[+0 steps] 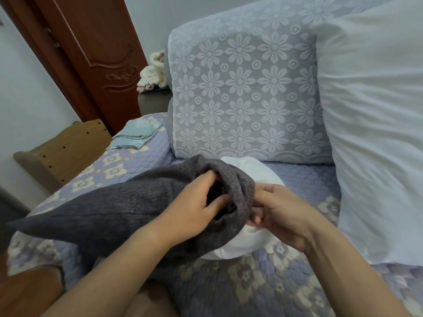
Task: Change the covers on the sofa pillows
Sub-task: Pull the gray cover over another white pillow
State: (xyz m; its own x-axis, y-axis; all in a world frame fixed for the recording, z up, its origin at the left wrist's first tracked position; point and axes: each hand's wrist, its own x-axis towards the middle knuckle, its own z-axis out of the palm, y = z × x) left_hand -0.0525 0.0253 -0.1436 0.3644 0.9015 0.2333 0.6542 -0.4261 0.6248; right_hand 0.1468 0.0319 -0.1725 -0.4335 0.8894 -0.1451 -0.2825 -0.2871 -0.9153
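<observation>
On the quilted sofa lie two pillows: one large bare white pillow propped at right, one white insert half inside a grey knitted cover. Left hand pinches the cover's bunched open edge; right hand curls closed at the same edge against the insert. One folded pale-blue cloth rests on the armrest.

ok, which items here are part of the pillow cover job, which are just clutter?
Job:
grey cover
white pillow insert
bare white pillow
folded teal fabric
left hand
right hand

Lying about:
plush toy
wooden board
door
</observation>
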